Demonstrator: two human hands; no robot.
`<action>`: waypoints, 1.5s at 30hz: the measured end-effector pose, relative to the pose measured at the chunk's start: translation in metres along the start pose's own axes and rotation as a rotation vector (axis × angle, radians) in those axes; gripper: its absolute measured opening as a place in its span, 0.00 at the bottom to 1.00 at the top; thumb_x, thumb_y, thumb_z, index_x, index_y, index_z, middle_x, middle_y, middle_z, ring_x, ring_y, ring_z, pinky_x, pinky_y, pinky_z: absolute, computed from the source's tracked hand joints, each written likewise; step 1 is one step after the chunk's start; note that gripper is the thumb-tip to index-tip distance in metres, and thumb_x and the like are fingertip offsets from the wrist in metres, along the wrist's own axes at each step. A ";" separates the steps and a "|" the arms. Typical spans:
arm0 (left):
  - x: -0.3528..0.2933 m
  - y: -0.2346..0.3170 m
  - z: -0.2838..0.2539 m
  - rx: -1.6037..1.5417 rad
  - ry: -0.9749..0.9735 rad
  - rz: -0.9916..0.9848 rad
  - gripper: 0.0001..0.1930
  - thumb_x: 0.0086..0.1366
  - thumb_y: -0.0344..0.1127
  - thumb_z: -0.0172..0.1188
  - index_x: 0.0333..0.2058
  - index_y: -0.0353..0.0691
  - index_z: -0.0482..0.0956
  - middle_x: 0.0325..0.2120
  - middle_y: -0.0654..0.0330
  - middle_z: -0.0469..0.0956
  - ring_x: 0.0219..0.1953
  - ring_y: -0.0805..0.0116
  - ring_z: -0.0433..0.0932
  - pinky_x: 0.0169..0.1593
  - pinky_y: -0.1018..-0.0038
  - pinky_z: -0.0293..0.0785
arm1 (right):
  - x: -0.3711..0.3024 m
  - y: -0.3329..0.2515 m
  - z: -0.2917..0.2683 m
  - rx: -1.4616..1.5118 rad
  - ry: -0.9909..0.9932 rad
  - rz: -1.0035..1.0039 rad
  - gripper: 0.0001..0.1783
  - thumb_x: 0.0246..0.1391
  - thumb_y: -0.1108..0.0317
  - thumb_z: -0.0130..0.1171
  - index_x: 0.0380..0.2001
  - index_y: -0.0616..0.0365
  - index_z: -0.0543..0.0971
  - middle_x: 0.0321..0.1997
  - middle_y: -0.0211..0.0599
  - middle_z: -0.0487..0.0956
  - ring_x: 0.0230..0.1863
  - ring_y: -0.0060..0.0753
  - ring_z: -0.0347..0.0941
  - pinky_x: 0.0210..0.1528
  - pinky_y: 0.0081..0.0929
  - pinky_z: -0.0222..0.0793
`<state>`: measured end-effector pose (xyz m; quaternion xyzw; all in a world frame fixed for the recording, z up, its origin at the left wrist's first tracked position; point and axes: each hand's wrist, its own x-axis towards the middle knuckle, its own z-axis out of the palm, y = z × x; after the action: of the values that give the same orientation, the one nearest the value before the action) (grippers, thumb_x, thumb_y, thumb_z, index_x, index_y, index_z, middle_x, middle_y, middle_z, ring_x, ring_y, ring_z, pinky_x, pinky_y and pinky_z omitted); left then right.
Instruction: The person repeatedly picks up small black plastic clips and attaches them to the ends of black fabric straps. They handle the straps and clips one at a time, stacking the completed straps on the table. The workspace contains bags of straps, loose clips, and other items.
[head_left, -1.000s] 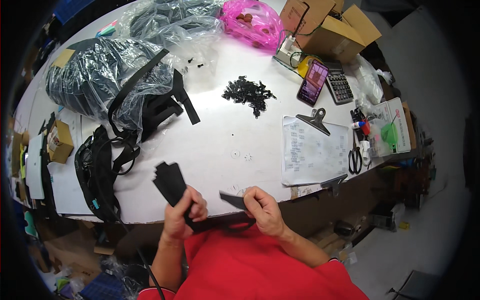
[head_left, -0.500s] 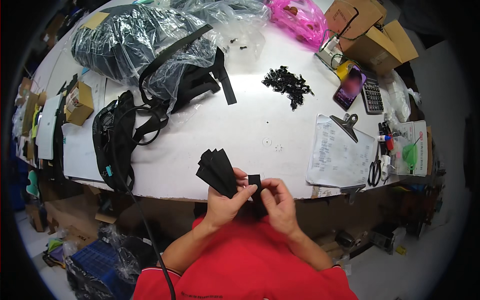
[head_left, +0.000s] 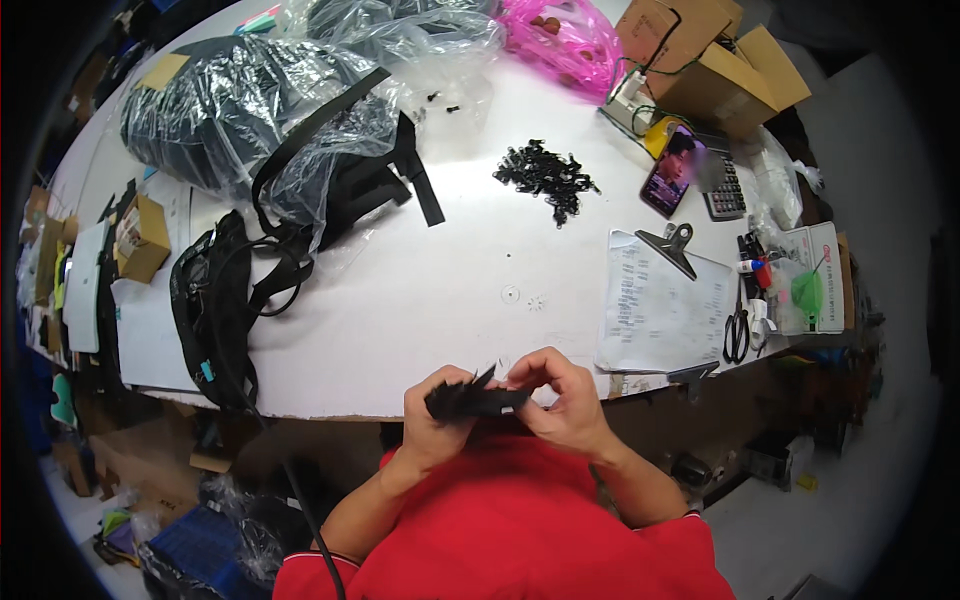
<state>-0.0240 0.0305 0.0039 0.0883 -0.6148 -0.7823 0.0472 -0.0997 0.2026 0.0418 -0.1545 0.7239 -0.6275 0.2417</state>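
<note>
Both my hands meet at the near edge of the white table (head_left: 420, 300), just above my red shirt. My left hand (head_left: 432, 420) grips a folded bundle of black strap (head_left: 470, 402), which shows between the two hands. My right hand (head_left: 562, 398) pinches the same strap at its right end, fingers curled over it. A pile of small black plastic clips (head_left: 545, 178) lies on the table farther back, well apart from my hands.
A black bag with straps (head_left: 215, 310) lies at the left, and plastic-wrapped black bags (head_left: 250, 120) sit behind it. A clipboard with paper (head_left: 660, 305), a phone (head_left: 670, 170), a calculator, scissors (head_left: 737, 330), cardboard boxes (head_left: 710, 60) and a pink bag (head_left: 570, 40) stand at the right and back.
The fanned black strap piece held up at the left has been folded down into a compact bundle between both hands. My hands have closed together at the table edge.
</note>
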 end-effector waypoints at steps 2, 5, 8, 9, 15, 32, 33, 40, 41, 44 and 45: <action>0.005 -0.002 -0.001 0.306 0.000 0.232 0.06 0.60 0.20 0.61 0.37 0.33 0.79 0.32 0.59 0.82 0.32 0.73 0.79 0.37 0.75 0.76 | -0.003 0.005 0.004 0.338 0.013 0.233 0.12 0.54 0.78 0.64 0.37 0.61 0.71 0.38 0.31 0.78 0.36 0.19 0.75 0.41 0.18 0.74; 0.009 -0.006 0.001 0.347 0.055 0.252 0.07 0.62 0.22 0.58 0.39 0.35 0.78 0.28 0.65 0.77 0.27 0.76 0.74 0.31 0.75 0.71 | 0.008 0.010 0.007 0.610 0.007 0.494 0.11 0.55 0.79 0.63 0.40 0.61 0.73 0.37 0.29 0.78 0.35 0.18 0.73 0.41 0.19 0.72; 0.002 -0.006 0.001 -0.071 0.108 -0.114 0.07 0.66 0.26 0.56 0.43 0.37 0.75 0.28 0.67 0.74 0.24 0.79 0.69 0.27 0.79 0.66 | 0.059 0.043 -0.023 -0.058 0.118 0.080 0.08 0.59 0.74 0.59 0.42 0.62 0.77 0.37 0.32 0.79 0.34 0.22 0.76 0.39 0.23 0.72; 0.000 -0.006 -0.001 -0.203 0.121 -0.233 0.06 0.71 0.31 0.56 0.44 0.38 0.74 0.28 0.67 0.72 0.23 0.83 0.67 0.24 0.83 0.62 | 0.087 0.047 -0.039 -0.328 0.300 0.005 0.09 0.60 0.72 0.58 0.43 0.62 0.78 0.37 0.35 0.79 0.34 0.25 0.76 0.39 0.24 0.72; -0.002 0.006 -0.003 -0.195 0.119 -0.207 0.03 0.67 0.28 0.61 0.38 0.36 0.78 0.24 0.68 0.74 0.20 0.83 0.68 0.23 0.84 0.64 | 0.165 0.053 -0.088 -0.792 0.665 -0.100 0.09 0.56 0.67 0.61 0.37 0.62 0.79 0.36 0.42 0.80 0.37 0.44 0.78 0.41 0.36 0.73; 0.005 0.000 -0.002 -0.175 -0.006 -0.334 0.05 0.63 0.24 0.64 0.38 0.34 0.82 0.31 0.64 0.81 0.32 0.81 0.76 0.36 0.82 0.73 | 0.040 0.033 -0.067 0.887 0.084 0.115 0.08 0.63 0.73 0.58 0.45 0.61 0.78 0.42 0.38 0.80 0.42 0.30 0.76 0.52 0.31 0.73; 0.006 0.004 0.001 -0.160 -0.007 -0.299 0.05 0.63 0.24 0.64 0.38 0.34 0.82 0.31 0.64 0.81 0.33 0.80 0.77 0.37 0.81 0.73 | 0.034 0.032 -0.060 0.881 0.054 0.126 0.08 0.63 0.73 0.58 0.45 0.61 0.78 0.42 0.38 0.80 0.42 0.31 0.76 0.53 0.31 0.73; 0.010 0.016 0.016 -0.123 -0.031 -0.183 0.05 0.62 0.23 0.65 0.37 0.33 0.81 0.31 0.64 0.81 0.35 0.78 0.78 0.39 0.80 0.74 | 0.003 0.021 -0.032 0.921 0.003 0.227 0.16 0.62 0.73 0.59 0.53 0.60 0.73 0.43 0.38 0.78 0.40 0.27 0.76 0.45 0.25 0.74; 0.010 0.016 0.017 -0.113 -0.027 -0.159 0.05 0.62 0.23 0.66 0.37 0.34 0.81 0.31 0.65 0.80 0.33 0.80 0.77 0.37 0.82 0.73 | 0.002 0.021 -0.031 0.936 0.002 0.246 0.17 0.63 0.72 0.59 0.53 0.59 0.73 0.42 0.37 0.78 0.39 0.27 0.75 0.44 0.24 0.73; 0.011 0.019 0.017 -0.135 -0.033 -0.172 0.05 0.61 0.23 0.66 0.36 0.35 0.81 0.30 0.66 0.80 0.31 0.81 0.76 0.34 0.83 0.71 | -0.001 0.026 -0.025 1.053 -0.011 0.271 0.16 0.64 0.69 0.58 0.53 0.58 0.72 0.41 0.35 0.76 0.38 0.25 0.73 0.43 0.24 0.72; 0.011 0.020 0.017 -0.150 -0.037 -0.191 0.05 0.61 0.23 0.66 0.36 0.35 0.81 0.31 0.66 0.80 0.31 0.81 0.76 0.34 0.83 0.71 | -0.002 0.029 -0.024 1.079 -0.026 0.272 0.15 0.64 0.68 0.57 0.53 0.58 0.72 0.40 0.34 0.76 0.38 0.25 0.73 0.43 0.24 0.71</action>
<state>-0.0385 0.0399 0.0261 0.1280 -0.5440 -0.8287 -0.0325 -0.1091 0.2283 0.0160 0.0782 0.3103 -0.8703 0.3743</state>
